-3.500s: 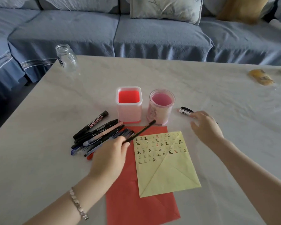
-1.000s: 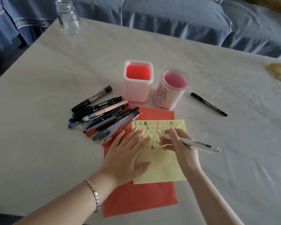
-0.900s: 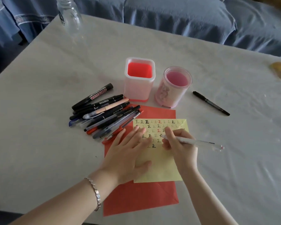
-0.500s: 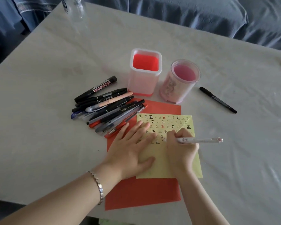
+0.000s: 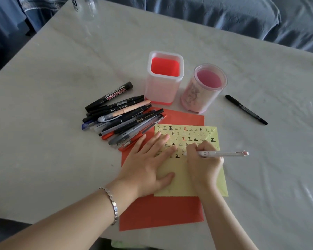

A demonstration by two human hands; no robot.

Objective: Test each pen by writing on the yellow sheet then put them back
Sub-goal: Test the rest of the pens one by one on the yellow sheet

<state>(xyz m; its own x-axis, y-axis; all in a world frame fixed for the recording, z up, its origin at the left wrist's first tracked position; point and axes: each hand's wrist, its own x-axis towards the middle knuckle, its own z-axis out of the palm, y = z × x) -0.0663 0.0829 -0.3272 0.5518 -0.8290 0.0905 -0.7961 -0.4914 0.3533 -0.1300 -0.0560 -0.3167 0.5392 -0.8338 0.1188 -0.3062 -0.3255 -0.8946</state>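
The yellow sheet (image 5: 182,179), covered with rows of small written marks, lies on a red sheet (image 5: 161,212). My left hand (image 5: 148,165) presses flat on the yellow sheet's left part, fingers spread. My right hand (image 5: 204,163) grips a white pen (image 5: 222,153), its tip touching the sheet just right of the last mark. A pile of several pens and markers (image 5: 119,116) lies left of the sheets. A lone black pen (image 5: 246,109) lies to the right of the holders.
Two holders stand behind the sheets: a square one with a red inside (image 5: 164,78) and a round pink one (image 5: 204,87). A glass jar (image 5: 85,6) stands at the table's far left edge. A blue sofa (image 5: 224,15) runs behind the table.
My right hand took up the white pen and brought it to the yellow sheet, where it stays writing. My left hand moved from the pen pile onto the sheet. The view tilted down.
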